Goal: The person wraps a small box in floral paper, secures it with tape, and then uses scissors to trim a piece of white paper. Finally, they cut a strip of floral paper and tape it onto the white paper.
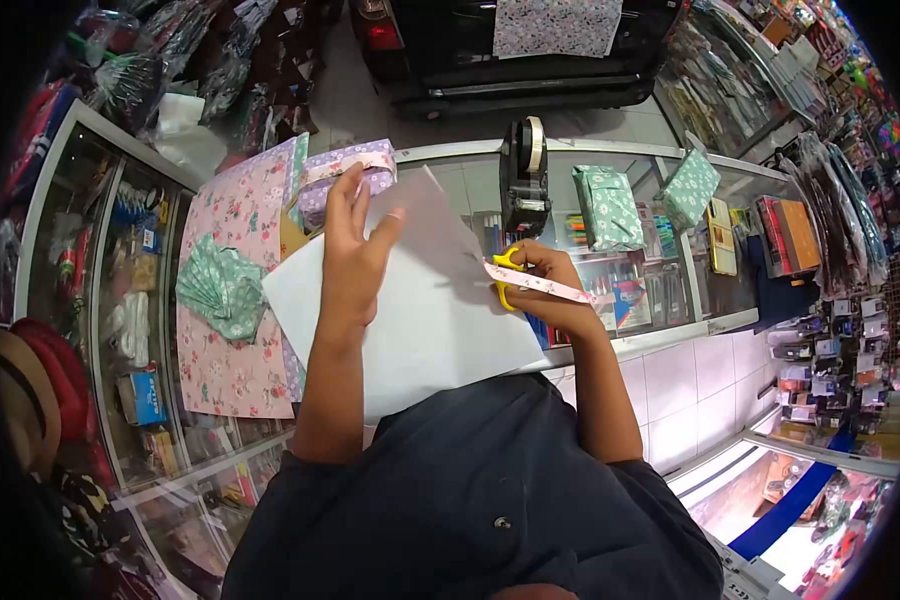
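A large sheet of wrapping paper (430,320) lies white side up across the glass counter before me. My left hand (355,240) is over its left part with fingers extended and apart, holding nothing; whether the palm touches the sheet cannot be told. At the sheet's right edge, my right hand (552,290) grips yellow-handled scissors (508,258), their blades mostly hidden by the paper. A narrow pink floral paper strip (545,284) lies across the right hand's fingers. A purple floral wrapped box (315,195) sits just beyond my left hand.
Behind the sheet stands a black tape dispenser (526,185). Green floral wrapped packages (608,208) rest on the counter at right. Pink floral paper (235,375) and a pleated green paper piece (220,290) lie at left. Beyond the counter is a black vehicle (440,60).
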Demonstrator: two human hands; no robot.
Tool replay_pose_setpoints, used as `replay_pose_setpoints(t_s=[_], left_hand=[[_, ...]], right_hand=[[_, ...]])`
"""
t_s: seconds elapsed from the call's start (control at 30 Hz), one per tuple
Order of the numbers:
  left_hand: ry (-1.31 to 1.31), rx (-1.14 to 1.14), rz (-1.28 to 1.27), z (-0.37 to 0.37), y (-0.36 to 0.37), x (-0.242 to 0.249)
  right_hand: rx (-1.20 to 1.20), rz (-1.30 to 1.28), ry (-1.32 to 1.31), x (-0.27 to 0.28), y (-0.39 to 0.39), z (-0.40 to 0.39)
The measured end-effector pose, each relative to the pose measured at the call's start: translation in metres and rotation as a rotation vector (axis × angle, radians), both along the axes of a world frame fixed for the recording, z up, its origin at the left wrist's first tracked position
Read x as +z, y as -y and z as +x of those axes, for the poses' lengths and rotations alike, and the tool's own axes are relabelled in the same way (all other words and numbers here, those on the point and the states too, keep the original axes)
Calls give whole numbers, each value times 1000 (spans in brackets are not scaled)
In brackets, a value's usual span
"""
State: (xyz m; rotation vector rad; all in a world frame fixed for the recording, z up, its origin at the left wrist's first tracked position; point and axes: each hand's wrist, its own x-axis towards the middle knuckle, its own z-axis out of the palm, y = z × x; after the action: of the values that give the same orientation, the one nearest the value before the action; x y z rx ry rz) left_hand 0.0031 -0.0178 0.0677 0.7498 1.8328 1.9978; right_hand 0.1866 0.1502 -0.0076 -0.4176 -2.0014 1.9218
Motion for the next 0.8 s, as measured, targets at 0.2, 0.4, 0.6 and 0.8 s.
replay_pose_setpoints(t_s=[0.2,0.4,0.6,0.8], left_hand=[[339,99,52,4,22,19],[595,-3,540,-45,21,32],[893,-244,1201,-143,-1,40],[874,-210,1333,-213,2,26]], right_hand=[[-18,-117,51,-12,16,-5],[-116,-96,113,-18,14,0],[-186,-133,120,-32,-1,8],[-187,-117,187,-41,-6,19]])
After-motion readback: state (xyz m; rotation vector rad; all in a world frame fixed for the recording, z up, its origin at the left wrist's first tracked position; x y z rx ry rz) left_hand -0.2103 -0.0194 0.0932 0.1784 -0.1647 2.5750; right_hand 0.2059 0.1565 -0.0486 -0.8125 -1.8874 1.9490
